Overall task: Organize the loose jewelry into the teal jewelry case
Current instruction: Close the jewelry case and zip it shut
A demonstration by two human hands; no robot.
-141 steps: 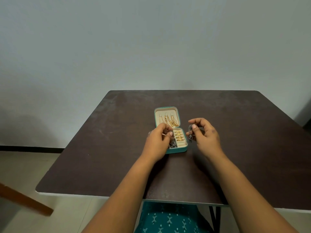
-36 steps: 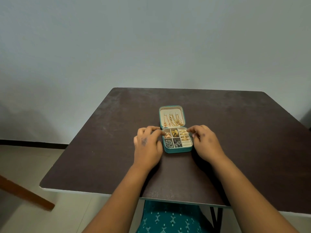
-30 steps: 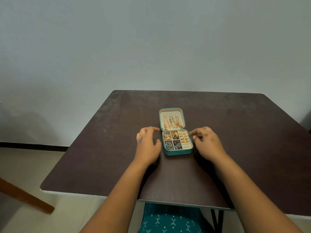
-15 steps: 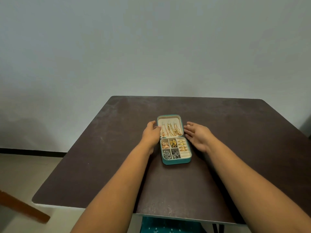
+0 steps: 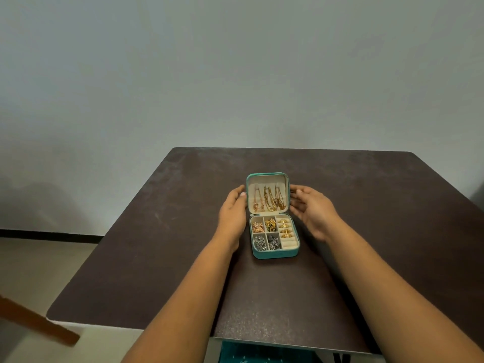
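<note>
We can't really make out the tiny pieces in the teal jewelry case (image 5: 272,254), sitting mid-table (image 5: 157,258). Since half a second ago, our left hand (image 5: 233,213) and right hand (image 5: 313,212) slid up; both now lie loosely open against the raised lid's (image 5: 267,176) sides.
</note>
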